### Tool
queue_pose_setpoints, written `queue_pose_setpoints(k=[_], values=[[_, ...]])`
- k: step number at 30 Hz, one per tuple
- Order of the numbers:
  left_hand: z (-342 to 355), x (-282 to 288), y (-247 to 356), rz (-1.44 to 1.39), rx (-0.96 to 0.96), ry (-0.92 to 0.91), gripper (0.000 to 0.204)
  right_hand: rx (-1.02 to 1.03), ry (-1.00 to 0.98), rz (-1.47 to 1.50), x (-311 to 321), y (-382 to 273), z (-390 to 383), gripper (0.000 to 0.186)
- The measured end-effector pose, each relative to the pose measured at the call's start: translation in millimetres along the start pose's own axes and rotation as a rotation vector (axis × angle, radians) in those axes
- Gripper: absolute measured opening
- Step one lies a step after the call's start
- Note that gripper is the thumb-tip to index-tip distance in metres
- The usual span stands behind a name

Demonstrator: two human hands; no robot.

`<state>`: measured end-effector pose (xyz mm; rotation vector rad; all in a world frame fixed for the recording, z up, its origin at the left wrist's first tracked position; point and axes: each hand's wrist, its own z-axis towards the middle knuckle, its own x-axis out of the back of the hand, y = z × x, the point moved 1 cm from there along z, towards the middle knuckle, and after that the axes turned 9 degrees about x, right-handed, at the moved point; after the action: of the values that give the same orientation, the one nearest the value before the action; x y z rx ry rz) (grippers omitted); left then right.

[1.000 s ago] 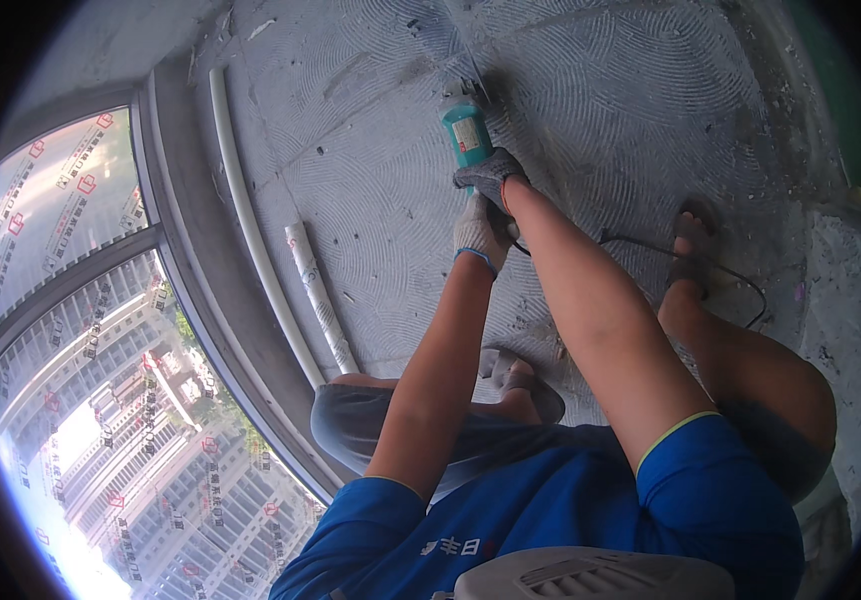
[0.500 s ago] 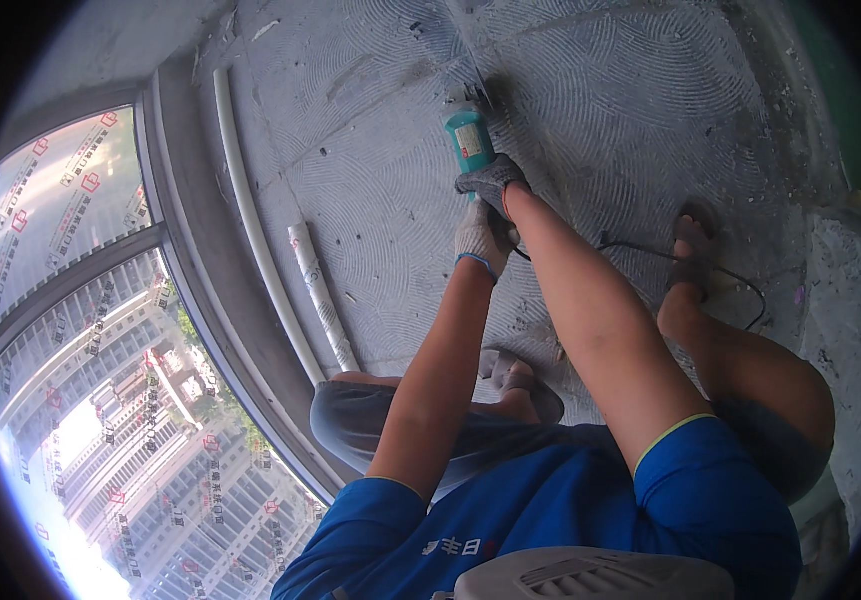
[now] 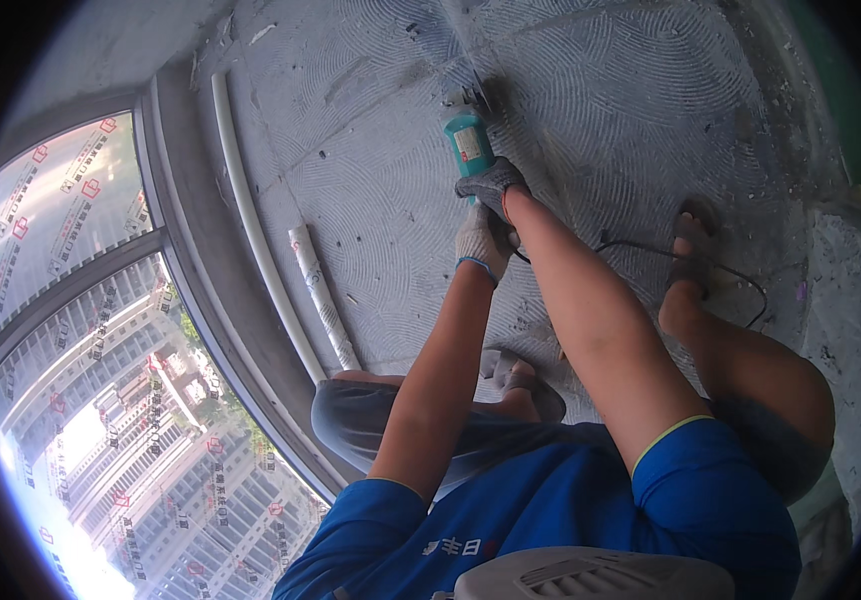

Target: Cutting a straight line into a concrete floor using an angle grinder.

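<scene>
A teal angle grinder [image 3: 469,145] rests low against the grey concrete floor, its thin disc [image 3: 482,94] standing on edge on its right side. My right hand [image 3: 495,184], in a dark grey glove, is closed around the grinder's body. Behind it, my left hand [image 3: 482,243], in a whitish glove with a grey palm, grips the rear end of the same grinder. Its fingers are partly hidden under the right hand and wrist. A pale line of dust [image 3: 463,35] runs away from the disc along the floor. A black cord [image 3: 640,246] trails off to the right.
The floor [image 3: 390,200] bears curved comb ridges and small crumbs of debris. On the left lie a long white pipe [image 3: 250,215] and a shorter printed tube [image 3: 318,290], beside a framed window [image 3: 100,300]. My sandalled feet [image 3: 691,240] flank the cord and grinder.
The grinder and both hands keep nearly the same place and grip. The dust streak ahead of the disc looks a little paler.
</scene>
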<state>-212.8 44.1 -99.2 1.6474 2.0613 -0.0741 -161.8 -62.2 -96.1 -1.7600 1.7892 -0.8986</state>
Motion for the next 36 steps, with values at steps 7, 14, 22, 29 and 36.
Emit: queue_pose_setpoints(k=[7, 14, 22, 29, 36], values=[[1.4, 1.2, -2.9, -0.097, 0.002, 0.084, 0.030, -0.005, -0.011, -0.009, -1.0, -1.4, -3.0, 0.064], [-6.9, -10.1, -7.4, -0.164, -0.016, 0.111, 0.027, -0.005, -0.003, -0.005, 0.3, 6.7, -1.8, 0.065], [-7.8, -5.3, -8.7, -0.136, -0.010, 0.104, 0.030, -0.009, -0.016, -0.022, -0.1, 5.4, -3.8, 0.064], [-11.7, -6.3, -11.4, -0.122, -0.012, 0.124, 0.031, -0.011, -0.010, -0.003, -0.3, 7.2, -8.1, 0.063], [-12.2, -7.0, -12.0, -0.136, 0.004, 0.115, 0.030, -0.030, 0.007, 0.010, -1.6, 8.9, -11.1, 0.061]])
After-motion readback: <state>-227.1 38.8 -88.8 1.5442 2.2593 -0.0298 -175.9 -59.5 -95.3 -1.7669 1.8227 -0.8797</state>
